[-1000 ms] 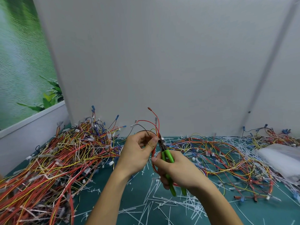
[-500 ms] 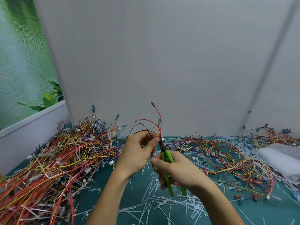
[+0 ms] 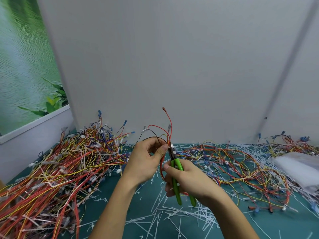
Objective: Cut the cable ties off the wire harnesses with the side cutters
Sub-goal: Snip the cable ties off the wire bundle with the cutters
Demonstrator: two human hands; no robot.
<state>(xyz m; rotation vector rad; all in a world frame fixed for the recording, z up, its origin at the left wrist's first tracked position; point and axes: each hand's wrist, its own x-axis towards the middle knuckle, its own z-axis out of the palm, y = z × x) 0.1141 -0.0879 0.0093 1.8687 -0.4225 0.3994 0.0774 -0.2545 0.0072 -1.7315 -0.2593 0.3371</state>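
My left hand (image 3: 146, 161) pinches a small wire harness (image 3: 165, 131) of red, yellow and black wires, held up above the green table mat (image 3: 110, 192). Its red lead stands upright with a terminal at the top. My right hand (image 3: 188, 180) grips the green-handled side cutters (image 3: 176, 178), whose jaws sit right at the bundle beside my left thumb. Whether a cable tie lies between the jaws is too small to tell.
A big heap of harnesses (image 3: 57, 173) fills the left side. More harnesses (image 3: 233, 163) spread on the right. Cut white cable ties (image 3: 172, 216) litter the mat in front. A white bag (image 3: 300, 168) lies at the far right. A grey wall stands close behind.
The held harness has risen slightly; its red lead now points higher. Both hands stay together in nearly the same place, cutters still at the bundle.
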